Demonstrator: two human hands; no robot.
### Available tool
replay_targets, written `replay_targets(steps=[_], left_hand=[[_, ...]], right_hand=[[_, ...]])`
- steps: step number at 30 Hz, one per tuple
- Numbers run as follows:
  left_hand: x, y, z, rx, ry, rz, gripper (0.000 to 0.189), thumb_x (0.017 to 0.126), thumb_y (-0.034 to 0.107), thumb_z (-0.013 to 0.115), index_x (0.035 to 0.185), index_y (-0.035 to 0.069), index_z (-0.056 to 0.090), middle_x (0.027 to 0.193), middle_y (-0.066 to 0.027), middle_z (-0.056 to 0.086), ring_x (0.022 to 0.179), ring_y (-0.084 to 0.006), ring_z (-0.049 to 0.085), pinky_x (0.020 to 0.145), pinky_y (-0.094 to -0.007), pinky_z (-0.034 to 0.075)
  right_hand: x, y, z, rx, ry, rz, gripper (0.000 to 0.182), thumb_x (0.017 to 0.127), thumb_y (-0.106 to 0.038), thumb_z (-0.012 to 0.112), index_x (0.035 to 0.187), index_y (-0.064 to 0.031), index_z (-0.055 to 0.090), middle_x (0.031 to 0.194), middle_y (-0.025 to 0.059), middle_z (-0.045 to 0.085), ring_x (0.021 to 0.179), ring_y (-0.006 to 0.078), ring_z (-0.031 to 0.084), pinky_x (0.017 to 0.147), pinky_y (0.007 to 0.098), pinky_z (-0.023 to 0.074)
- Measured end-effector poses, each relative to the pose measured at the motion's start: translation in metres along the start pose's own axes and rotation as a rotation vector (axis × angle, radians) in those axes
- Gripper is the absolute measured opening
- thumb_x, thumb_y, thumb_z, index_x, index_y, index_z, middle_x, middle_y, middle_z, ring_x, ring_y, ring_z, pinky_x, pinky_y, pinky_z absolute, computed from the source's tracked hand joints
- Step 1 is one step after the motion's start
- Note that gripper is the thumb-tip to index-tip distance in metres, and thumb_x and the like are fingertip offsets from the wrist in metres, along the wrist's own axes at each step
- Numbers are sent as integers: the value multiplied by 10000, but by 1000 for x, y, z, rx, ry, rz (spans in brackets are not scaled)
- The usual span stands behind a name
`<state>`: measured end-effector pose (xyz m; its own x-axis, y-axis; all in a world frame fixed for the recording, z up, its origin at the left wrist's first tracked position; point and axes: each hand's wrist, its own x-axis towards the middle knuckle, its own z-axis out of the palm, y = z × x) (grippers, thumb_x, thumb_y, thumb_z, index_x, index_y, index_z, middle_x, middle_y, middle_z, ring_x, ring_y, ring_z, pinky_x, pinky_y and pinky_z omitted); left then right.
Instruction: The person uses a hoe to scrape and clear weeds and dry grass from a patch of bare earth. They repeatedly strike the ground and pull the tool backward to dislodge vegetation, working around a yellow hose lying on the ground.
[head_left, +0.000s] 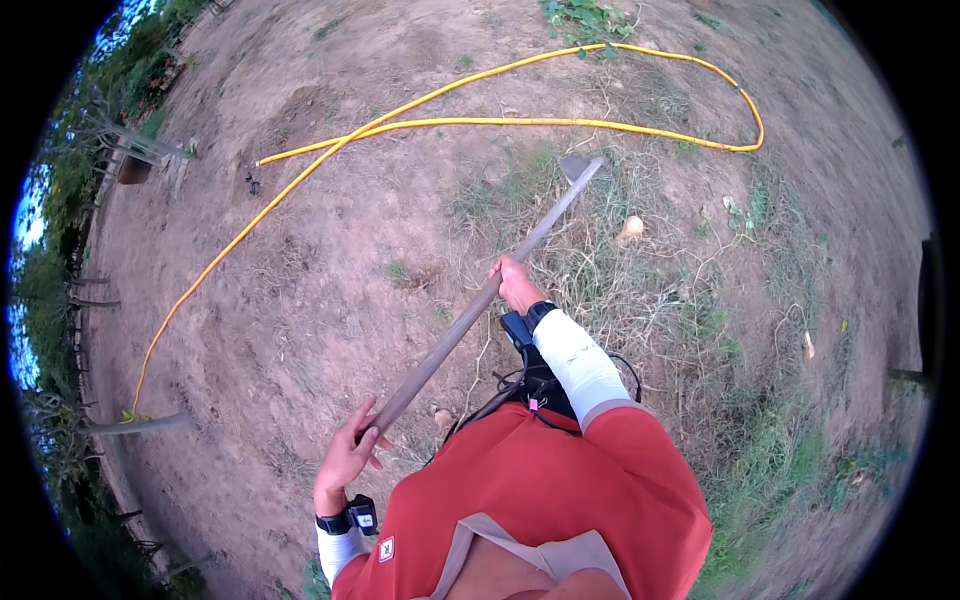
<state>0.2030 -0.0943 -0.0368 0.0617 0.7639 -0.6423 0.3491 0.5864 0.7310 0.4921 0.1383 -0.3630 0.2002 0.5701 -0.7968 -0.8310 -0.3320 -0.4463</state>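
Observation:
A long-handled hoe slants across the middle of the view, its wooden handle (457, 326) running from lower left to upper right. Its flat metal blade (574, 168) is at the far end, over dry grass. My right hand (517, 283) is closed around the handle about midway. At the near end, my left hand (346, 454) holds the handle between thumb and fingers, with some fingers loosely extended. Just right of the blade, a pale, rounded gourd-like object (631, 227) lies on the grass.
A yellow hose (480, 121) loops over the dirt beyond the hoe and runs to a tree trunk (139, 425) at left. Dry grass and vines (645, 277) cover the ground at right. A leafy plant (589, 19) grows at the top. Black cables (517, 382) hang at my waist.

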Motion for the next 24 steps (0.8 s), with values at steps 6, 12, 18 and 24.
replay_targets(steps=[6, 12, 18, 24], left_hand=[[91, 20, 71, 578, 17, -161, 306, 818, 239, 699, 956, -18, 606, 736, -209, 627, 721, -290, 654, 641, -392, 487], [210, 26, 109, 558, -14, -13, 319, 832, 276, 664, 954, -11, 597, 739, -216, 621, 711, -351, 628, 646, -423, 471], [332, 52, 139, 507, -81, 76, 346, 817, 261, 649, 942, -52, 571, 779, -259, 615, 748, -396, 618, 664, -433, 472], [302, 64, 131, 651, -141, 44, 340, 808, 241, 651, 959, -49, 556, 790, -270, 612, 757, -407, 618, 670, -433, 475]], right_hand=[[79, -19, 24, -153, 41, -1, 227, 838, -74, 548, 624, -39, 479, 515, 67, 457, 380, 194, 443, 356, 351, 395], [152, -59, 50, -229, -77, -87, 225, 820, -112, 555, 620, -32, 488, 522, 70, 493, 399, 206, 492, 375, 360, 392], [188, -83, 66, -222, -190, -19, 242, 885, -153, 554, 681, -30, 508, 551, 78, 510, 443, 213, 520, 442, 360, 441], [191, -51, 37, -260, -162, 28, 182, 893, -132, 555, 764, -12, 512, 608, 83, 533, 500, 209, 545, 484, 368, 491]])
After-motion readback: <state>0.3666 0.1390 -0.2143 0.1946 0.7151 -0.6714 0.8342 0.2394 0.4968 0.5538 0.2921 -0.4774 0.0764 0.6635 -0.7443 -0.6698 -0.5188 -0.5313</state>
